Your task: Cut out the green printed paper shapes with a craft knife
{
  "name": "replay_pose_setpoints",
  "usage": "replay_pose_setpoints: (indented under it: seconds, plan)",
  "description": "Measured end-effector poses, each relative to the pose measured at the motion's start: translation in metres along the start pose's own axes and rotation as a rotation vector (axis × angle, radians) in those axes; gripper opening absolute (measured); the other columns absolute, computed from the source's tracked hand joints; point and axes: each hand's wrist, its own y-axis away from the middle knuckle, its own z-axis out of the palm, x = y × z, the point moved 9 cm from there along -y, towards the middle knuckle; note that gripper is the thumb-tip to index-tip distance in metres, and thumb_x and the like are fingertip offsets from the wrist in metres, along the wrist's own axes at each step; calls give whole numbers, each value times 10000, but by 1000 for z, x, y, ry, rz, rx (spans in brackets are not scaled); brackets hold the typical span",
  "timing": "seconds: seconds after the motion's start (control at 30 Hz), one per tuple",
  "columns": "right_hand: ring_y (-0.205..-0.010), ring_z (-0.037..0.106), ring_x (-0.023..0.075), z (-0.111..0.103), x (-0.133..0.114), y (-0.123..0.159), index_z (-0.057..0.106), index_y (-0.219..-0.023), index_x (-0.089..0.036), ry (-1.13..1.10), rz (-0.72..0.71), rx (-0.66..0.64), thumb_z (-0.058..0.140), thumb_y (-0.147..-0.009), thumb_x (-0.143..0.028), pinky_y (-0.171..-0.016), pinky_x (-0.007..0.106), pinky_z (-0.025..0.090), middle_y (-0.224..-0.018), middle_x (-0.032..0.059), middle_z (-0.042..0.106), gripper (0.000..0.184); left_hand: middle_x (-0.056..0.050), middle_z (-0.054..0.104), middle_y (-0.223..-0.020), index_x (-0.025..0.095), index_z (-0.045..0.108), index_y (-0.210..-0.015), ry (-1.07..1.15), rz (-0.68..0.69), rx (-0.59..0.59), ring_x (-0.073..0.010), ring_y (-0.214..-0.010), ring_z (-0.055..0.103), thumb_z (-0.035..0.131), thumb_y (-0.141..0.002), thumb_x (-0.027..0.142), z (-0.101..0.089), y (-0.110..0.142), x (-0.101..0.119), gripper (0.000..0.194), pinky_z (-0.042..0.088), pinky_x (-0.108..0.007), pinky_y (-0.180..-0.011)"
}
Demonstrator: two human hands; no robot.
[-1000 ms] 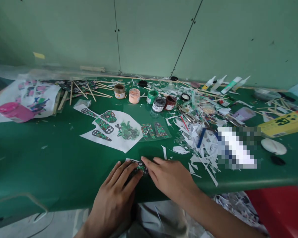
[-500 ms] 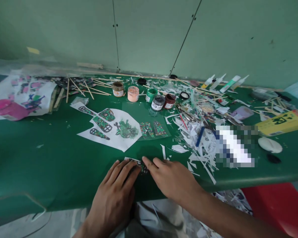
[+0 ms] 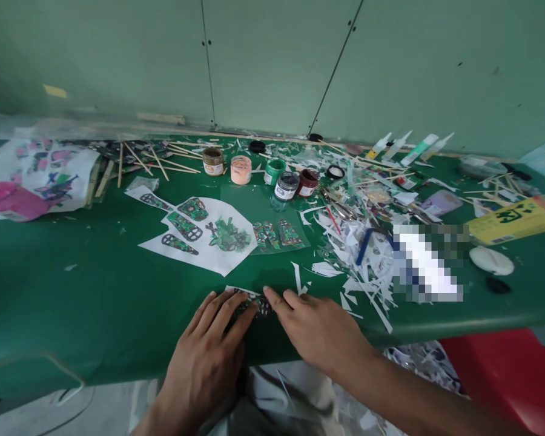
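Near the table's front edge lies a small dark cutout with a green and black pattern and a strip of white paper along its far side. My left hand rests over its left part, fingers stretched out and pressing it to the table. At the cutout's right end is my right hand, index finger extended and the other fingers curled under. Whatever those curled fingers may hold is hidden. Beyond the hands sits a white sheet with similar patterned shapes. Beside it, a clear sheet carries more pieces.
Open paint jars stand in a row behind the sheets. Paper scraps heap up on the right, near glue tubes and a yellow packet. A pink bottle and wooden sticks lie left.
My right hand has slid slightly to the right along the cutout, leaving more of it showing between the hands. My left hand stays in place. The view has shifted a little.
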Motion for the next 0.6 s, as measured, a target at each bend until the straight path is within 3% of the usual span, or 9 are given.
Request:
replay_pose_setpoints:
  seconds: [0.23,0.43,0.6]
  plan:
    - [-535,553,132,0,1,4,511,-1364,-110,18,4,0,493,-764,-49,-429,296,316,-818,92,664,603,-65,649,-1172,193,602,-1193,7,4,1,-235,-1127,581,390,-846,60,0,0,0,427,501,-461,-974]
    - [-588,598,163,6,1,7,457,-1410,-107,12,23,-103,479,-768,-40,-434,293,379,-874,121,677,646,-56,653,-1164,209,614,-1175,-1,-10,-5,-227,-1123,584,388,-839,50,0,0,0,435,487,-453,-991]
    - [-618,620,185,5,2,8,447,-1415,-85,-19,46,-86,485,-772,-47,-453,304,413,-900,146,680,645,-51,651,-1176,213,605,-1199,-13,1,-1,-223,-1143,575,390,-849,59,0,2,-1,439,482,-446,-998]
